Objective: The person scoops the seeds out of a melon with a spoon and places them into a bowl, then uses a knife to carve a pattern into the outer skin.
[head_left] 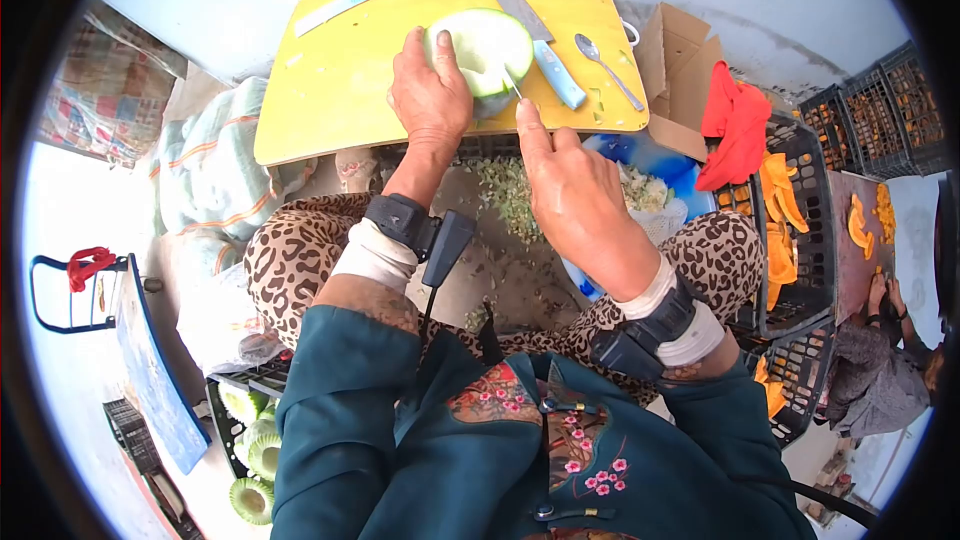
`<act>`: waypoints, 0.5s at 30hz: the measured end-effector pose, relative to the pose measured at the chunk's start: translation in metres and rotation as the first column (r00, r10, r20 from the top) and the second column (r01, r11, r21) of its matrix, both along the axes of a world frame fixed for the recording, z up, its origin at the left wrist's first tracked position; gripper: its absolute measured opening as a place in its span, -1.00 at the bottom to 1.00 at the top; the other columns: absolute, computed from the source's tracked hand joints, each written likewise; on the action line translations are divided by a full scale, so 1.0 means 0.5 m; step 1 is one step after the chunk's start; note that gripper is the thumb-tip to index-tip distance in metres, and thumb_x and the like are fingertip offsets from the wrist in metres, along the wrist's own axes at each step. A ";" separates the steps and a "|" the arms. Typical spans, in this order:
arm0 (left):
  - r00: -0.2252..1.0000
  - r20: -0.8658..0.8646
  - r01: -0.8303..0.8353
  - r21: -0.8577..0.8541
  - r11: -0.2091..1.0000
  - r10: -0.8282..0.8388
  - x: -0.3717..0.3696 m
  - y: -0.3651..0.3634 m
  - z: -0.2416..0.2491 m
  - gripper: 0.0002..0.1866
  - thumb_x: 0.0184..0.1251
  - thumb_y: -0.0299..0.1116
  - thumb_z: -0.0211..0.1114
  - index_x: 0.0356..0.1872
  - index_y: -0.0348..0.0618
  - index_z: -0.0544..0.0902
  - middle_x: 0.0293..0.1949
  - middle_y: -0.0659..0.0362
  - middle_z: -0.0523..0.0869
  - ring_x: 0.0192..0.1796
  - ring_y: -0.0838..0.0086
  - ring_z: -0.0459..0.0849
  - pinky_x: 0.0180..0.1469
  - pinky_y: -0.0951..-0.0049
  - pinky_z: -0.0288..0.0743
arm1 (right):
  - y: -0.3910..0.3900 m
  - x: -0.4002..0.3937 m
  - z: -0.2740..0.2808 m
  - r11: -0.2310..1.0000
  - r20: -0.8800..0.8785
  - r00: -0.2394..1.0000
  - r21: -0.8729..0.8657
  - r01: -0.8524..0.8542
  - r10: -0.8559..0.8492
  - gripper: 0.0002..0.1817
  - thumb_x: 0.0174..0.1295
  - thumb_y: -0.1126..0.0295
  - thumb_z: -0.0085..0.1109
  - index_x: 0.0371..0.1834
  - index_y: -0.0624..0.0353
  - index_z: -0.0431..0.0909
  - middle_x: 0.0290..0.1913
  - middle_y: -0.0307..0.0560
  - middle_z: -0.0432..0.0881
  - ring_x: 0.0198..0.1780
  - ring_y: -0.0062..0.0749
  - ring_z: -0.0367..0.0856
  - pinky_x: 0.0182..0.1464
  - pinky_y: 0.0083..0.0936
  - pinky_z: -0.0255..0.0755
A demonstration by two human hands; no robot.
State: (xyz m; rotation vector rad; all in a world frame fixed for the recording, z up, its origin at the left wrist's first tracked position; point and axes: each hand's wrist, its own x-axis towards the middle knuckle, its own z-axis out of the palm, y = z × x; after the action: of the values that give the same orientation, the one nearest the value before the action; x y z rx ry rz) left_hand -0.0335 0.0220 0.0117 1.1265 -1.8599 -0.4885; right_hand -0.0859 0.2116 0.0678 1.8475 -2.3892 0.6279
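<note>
On the yellow table (330, 90) stands a hollowed pale-green melon piece (500, 35), its wide cut opening turned up. My left hand (430, 90) grips its near left wall, thumb on the inside and fingers outside. Closed around a small knife (516, 90), my right hand (580, 190) is at the melon's near right edge. Only the knife's thin metal end shows, touching a notch in the rim; its handle is hidden in my fist. A large knife with a blue handle (558, 75) lies right of the melon, beside a spoon (610, 70).
A blue-white knife (360, 0) lies at the table's far left. Below the table, green scraps surround a blue basin (690, 175). Black crates (800, 280) with orange pieces stand right, near another person (880, 370). Scallop-edged melons (250, 500) sit lower left.
</note>
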 end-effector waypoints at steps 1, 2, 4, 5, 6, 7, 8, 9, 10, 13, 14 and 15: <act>1.000 -0.014 0.002 0.032 0.999 -0.002 0.002 -0.003 -0.002 -0.43 0.49 0.03 -0.02 0.23 -0.28 0.48 0.02 -0.20 0.61 0.10 -0.08 0.58 0.22 0.03 0.34 | 0.008 0.008 0.013 0.999 -0.018 1.000 0.034 0.003 -0.002 -0.33 0.09 0.60 0.11 0.38 0.35 0.28 -0.36 0.15 0.52 -0.48 0.06 0.62 -0.38 -0.11 0.52; 1.000 -0.029 0.005 0.063 0.998 -0.003 0.004 -0.009 -0.002 -0.43 0.49 0.03 -0.03 0.24 -0.26 0.48 0.02 -0.20 0.61 0.10 -0.08 0.58 0.22 0.02 0.33 | 0.014 0.016 0.021 0.998 -0.038 0.999 0.066 0.005 -0.003 -0.32 0.08 0.61 0.11 0.38 0.36 0.28 -0.36 0.16 0.52 -0.47 0.06 0.62 -0.38 -0.11 0.52; 0.999 -0.034 0.008 0.093 0.996 -0.005 0.008 -0.010 0.001 -0.44 0.49 0.02 -0.03 0.24 -0.23 0.48 0.01 -0.19 0.61 0.09 -0.07 0.58 0.23 0.01 0.31 | 0.028 0.026 0.024 0.996 -0.027 1.000 0.091 0.001 0.001 -0.31 0.07 0.62 0.10 0.38 0.39 0.26 -0.36 0.17 0.52 -0.45 0.06 0.63 -0.38 -0.11 0.52; 1.000 -0.023 0.011 0.093 0.996 -0.009 0.008 -0.007 0.000 -0.44 0.49 0.02 -0.03 0.24 -0.22 0.48 0.00 -0.19 0.61 0.08 -0.06 0.58 0.23 0.01 0.31 | 0.033 0.028 0.026 0.994 -0.021 1.000 0.105 0.000 0.002 -0.31 0.06 0.63 0.10 0.38 0.40 0.26 -0.36 0.17 0.52 -0.44 0.06 0.63 -0.38 -0.11 0.52; 1.000 -0.011 0.015 0.093 0.996 -0.014 0.007 -0.006 0.000 -0.45 0.49 0.03 -0.03 0.25 -0.21 0.48 0.00 -0.18 0.61 0.07 -0.05 0.58 0.23 0.01 0.30 | 0.037 0.028 0.027 0.996 -0.054 0.998 0.094 -0.009 0.015 -0.35 0.09 0.61 0.08 0.34 0.45 0.27 -0.37 0.17 0.54 -0.46 -0.01 0.65 -0.42 -0.18 0.54; 1.000 -0.001 0.015 0.076 0.997 -0.014 0.006 -0.005 0.000 -0.45 0.49 0.03 -0.03 0.25 -0.21 0.49 -0.01 -0.18 0.61 0.07 -0.05 0.58 0.23 0.00 0.28 | 0.040 0.026 0.028 0.996 -0.086 0.996 0.085 -0.019 0.026 -0.39 0.12 0.59 0.07 0.31 0.51 0.29 -0.39 0.17 0.55 -0.48 -0.07 0.66 -0.46 -0.25 0.56; 1.000 0.010 0.014 0.061 0.998 -0.015 0.005 -0.004 -0.001 -0.45 0.49 0.03 -0.02 0.25 -0.20 0.49 -0.01 -0.18 0.61 0.06 -0.05 0.59 0.23 0.00 0.27 | 0.043 0.025 0.028 0.997 -0.117 0.992 0.078 -0.028 0.037 -0.43 0.14 0.57 0.06 0.27 0.56 0.30 -0.40 0.16 0.56 -0.49 -0.13 0.68 -0.50 -0.33 0.58; 1.000 0.020 0.014 0.047 0.999 -0.015 0.004 -0.004 -0.004 -0.45 0.49 0.03 -0.02 0.25 -0.20 0.49 -0.02 -0.18 0.61 0.06 -0.05 0.59 0.23 -0.01 0.26 | 0.042 0.026 0.028 0.997 -0.116 0.993 0.078 -0.027 0.036 -0.43 0.14 0.57 0.06 0.27 0.56 0.30 -0.40 0.17 0.56 -0.50 -0.13 0.68 -0.50 -0.32 0.58; 0.999 0.029 0.019 0.042 0.999 -0.020 0.004 -0.007 -0.005 -0.45 0.49 0.03 -0.02 0.25 -0.20 0.49 -0.03 -0.18 0.61 0.05 -0.05 0.59 0.23 -0.01 0.26 | 0.040 0.026 0.027 0.997 -0.116 0.993 0.077 -0.027 0.035 -0.42 0.14 0.56 0.07 0.27 0.56 0.30 -0.40 0.17 0.56 -0.50 -0.13 0.68 -0.50 -0.32 0.58; 0.999 0.037 0.031 0.042 0.999 -0.032 0.004 -0.013 -0.004 -0.45 0.48 0.03 0.00 0.24 -0.21 0.49 -0.03 -0.18 0.61 0.04 -0.05 0.59 0.22 -0.03 0.24 | 0.022 0.023 0.009 0.997 -0.060 0.998 0.071 0.019 -0.015 -0.35 0.10 0.60 0.08 0.35 0.44 0.27 -0.37 0.18 0.54 -0.47 0.01 0.64 -0.42 -0.19 0.54; 0.999 0.029 0.034 0.052 0.998 -0.036 0.003 -0.012 -0.002 -0.45 0.48 0.03 0.01 0.24 -0.21 0.50 -0.03 -0.18 0.61 0.05 -0.05 0.59 0.23 -0.04 0.23 | 0.014 0.020 -0.001 0.997 -0.031 0.999 0.068 0.042 -0.040 -0.31 0.08 0.62 0.08 0.39 0.37 0.26 -0.36 0.18 0.53 -0.45 0.07 0.62 -0.38 -0.12 0.53; 0.999 0.020 0.039 0.062 0.997 -0.040 0.001 -0.014 -0.001 -0.45 0.47 0.03 0.01 0.23 -0.21 0.50 -0.03 -0.18 0.61 0.05 -0.05 0.59 0.23 -0.04 0.23 | 0.008 0.015 -0.007 0.998 -0.039 0.998 0.048 0.044 -0.043 -0.32 0.09 0.62 0.08 0.38 0.36 0.26 -0.36 0.18 0.53 -0.45 0.07 0.62 -0.39 -0.13 0.53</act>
State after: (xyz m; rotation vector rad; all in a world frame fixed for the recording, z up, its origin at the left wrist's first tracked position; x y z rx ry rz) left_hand -0.0328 0.0153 0.0113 1.1412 -1.9001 -0.5612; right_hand -0.0784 0.2155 0.0641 1.8031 -2.4346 0.5307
